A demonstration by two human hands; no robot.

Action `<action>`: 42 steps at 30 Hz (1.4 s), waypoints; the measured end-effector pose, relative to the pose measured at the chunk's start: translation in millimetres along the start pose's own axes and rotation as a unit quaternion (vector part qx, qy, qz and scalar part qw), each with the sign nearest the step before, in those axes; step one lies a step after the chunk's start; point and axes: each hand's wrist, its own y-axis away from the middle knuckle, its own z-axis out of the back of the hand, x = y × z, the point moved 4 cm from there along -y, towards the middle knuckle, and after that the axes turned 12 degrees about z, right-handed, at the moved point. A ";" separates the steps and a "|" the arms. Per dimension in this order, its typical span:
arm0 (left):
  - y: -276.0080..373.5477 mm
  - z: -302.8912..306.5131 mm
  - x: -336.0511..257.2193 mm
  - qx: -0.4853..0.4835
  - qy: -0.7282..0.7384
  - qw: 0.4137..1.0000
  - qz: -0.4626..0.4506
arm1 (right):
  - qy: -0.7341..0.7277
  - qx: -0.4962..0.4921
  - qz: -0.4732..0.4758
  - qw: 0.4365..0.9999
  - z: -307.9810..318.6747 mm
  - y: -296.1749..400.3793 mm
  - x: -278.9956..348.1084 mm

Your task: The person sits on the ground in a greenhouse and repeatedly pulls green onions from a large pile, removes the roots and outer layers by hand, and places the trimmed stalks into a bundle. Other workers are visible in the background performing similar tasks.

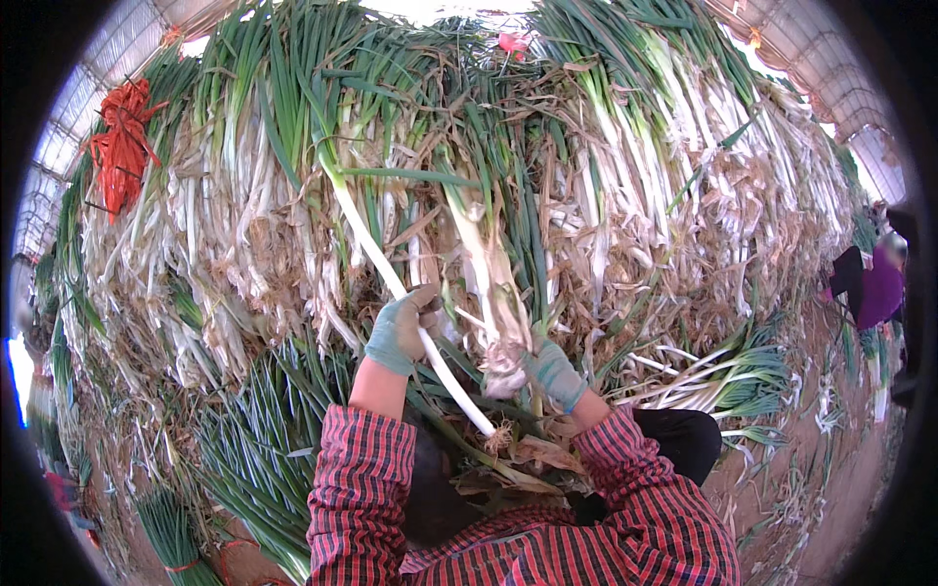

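Note:
My left hand [401, 329], in a pale green and grey work glove, is closed around the white shank of a long green onion [372, 245]. The onion slants from its green leaves at the upper left down to a root tuft [500, 438] at the lower right. My right hand [555, 373], gloved alike, is beside a pale clump of dry outer leaves and onion stalks [506, 359]. Its fingertips are partly hidden and blurred there, so whether they grip the clump is unclear.
A wide heap of unpeeled green onions [242, 205] rises before me. Cleaner, white-stemmed onions [703, 384] lie at right, with long green leaves [256, 432] at left. A tied bundle [172, 535] is at lower left. Red plastic ties [123, 146] hang at upper left. A person in purple [879, 286] is far right.

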 end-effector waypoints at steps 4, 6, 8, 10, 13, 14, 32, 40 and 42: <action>6.2 -17.9 19.0 0.011 -0.112 0.993 -0.032 | -0.065 0.052 0.032 0.996 -15.7 42.3 81.2; -4.2 -8.9 28.7 0.003 -0.207 0.978 0.024 | -0.050 0.079 0.069 0.993 -20.9 51.4 103.2; -16.8 -5.2 40.4 0.031 -0.173 0.984 0.037 | -0.054 0.072 0.087 0.992 -15.8 54.6 100.2; -20.4 -8.4 51.6 0.088 -0.246 0.965 0.004 | -0.075 0.042 0.081 0.993 -8.9 47.0 70.1; -11.2 -22.4 87.7 0.107 -0.313 0.943 -0.036 | -0.294 0.000 -0.045 0.955 1.9 37.1 69.5; -2.1 -31.1 97.2 0.112 -0.427 0.885 -0.146 | -0.286 0.013 -0.032 0.958 -4.1 34.7 54.3; -10.3 -24.8 98.8 0.051 -0.118 0.990 0.051 | -0.403 -0.353 -0.126 0.835 43.6 83.8 9.4; -2.2 -30.5 72.8 0.053 -0.148 0.987 -0.036 | 0.200 0.231 0.076 0.949 -1.1 162.2 -31.7; 4.0 -22.8 63.6 0.064 -0.102 0.991 -0.066 | 0.248 0.342 0.059 0.905 -4.8 175.2 13.8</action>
